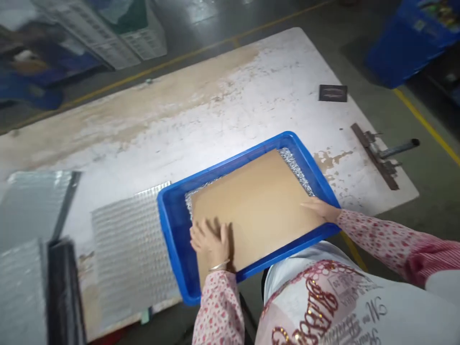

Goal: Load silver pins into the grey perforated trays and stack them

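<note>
head view looks down on a flat brown cardboard sheet point(251, 211) lying inside a shallow blue plastic tray point(171, 235), over small silvery metal pieces point(296, 170) showing at one corner; the left hand point(209, 243) lies open on the sheet, the right hand point(320, 209) flat at its edge, neither gripping, the tray on a worn white table point(201, 120)

Tan cardboard sheet point(251, 211) — flat in blue tray point(172, 239)
</note>
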`<state>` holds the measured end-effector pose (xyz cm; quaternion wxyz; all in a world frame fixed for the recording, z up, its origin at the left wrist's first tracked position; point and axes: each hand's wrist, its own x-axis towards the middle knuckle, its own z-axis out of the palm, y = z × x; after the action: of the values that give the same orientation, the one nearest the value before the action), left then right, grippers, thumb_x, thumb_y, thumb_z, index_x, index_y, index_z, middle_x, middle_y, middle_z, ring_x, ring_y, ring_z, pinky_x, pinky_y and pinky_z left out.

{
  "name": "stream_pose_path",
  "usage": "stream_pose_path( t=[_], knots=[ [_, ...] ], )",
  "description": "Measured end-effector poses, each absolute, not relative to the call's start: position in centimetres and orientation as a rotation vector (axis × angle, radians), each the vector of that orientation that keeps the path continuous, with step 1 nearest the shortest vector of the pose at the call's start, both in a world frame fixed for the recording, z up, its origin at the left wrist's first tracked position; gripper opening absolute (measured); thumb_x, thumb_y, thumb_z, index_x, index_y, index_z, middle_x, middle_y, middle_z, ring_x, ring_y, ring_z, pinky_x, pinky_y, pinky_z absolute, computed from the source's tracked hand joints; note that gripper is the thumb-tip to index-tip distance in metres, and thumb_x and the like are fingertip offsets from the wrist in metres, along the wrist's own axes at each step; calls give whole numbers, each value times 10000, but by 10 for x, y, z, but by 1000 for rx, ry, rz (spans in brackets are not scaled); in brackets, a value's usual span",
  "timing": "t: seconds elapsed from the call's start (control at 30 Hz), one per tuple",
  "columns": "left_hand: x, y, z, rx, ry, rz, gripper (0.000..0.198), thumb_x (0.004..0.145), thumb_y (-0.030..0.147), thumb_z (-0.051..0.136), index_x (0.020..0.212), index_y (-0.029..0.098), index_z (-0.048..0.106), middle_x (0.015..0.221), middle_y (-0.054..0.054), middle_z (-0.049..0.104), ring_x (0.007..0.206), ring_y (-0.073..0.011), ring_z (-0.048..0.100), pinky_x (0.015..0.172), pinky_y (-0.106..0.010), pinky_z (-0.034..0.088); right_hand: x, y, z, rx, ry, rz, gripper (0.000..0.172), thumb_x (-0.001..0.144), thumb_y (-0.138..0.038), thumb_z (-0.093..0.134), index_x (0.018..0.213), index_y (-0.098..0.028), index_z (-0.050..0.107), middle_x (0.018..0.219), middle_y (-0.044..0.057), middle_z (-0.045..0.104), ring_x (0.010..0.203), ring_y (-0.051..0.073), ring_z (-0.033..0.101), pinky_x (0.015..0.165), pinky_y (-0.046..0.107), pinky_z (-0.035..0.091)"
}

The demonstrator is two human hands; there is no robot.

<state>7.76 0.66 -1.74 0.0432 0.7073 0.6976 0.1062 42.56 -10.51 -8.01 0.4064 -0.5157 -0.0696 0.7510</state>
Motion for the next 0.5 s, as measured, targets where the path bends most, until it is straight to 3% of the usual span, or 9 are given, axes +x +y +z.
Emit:
stream_pose_path(
  t=[0.1,0.2,0.37,0.5],
  knots=[
    [4,1,-22,1550,2293,301,727,850,557,497,1375,57,448,1366,-265,513,1299,-376,472,1068,-546,378,432,-116,-77,-1465,-250,1847,282,761,-332,717,1016,-213,693,1070,110,731,976,270,706,907,407,575],
    [-28,-15,-36,1251,2067,463,577,835,599,481,1105,110,625,1114,-184,676,1076,-308,630,949,-438,491,432,-121,-78,-1575,-360,1741,332,745,-352,714,1032,-189,690,1069,134,729,993,296,702,899,438,577],
    [-12,-13,-43,1407,2087,744,500,838,607,442,922,146,616,911,-105,694,864,-231,637,798,-347,508,424,-106,-81,-1736,-638,1247,522,779,-480,686,1205,-184,629,1236,124,668,1164,297,623,1001,453,513],
    [-10,3,-34,1441,2129,663,408,817,566,508,750,175,598,749,-67,661,751,-213,606,759,-332,478,409,-98,-83,-1726,-591,1337,482,806,-510,636,1181,-206,622,1228,141,668,1209,304,594,988,456,522]
  ],
)
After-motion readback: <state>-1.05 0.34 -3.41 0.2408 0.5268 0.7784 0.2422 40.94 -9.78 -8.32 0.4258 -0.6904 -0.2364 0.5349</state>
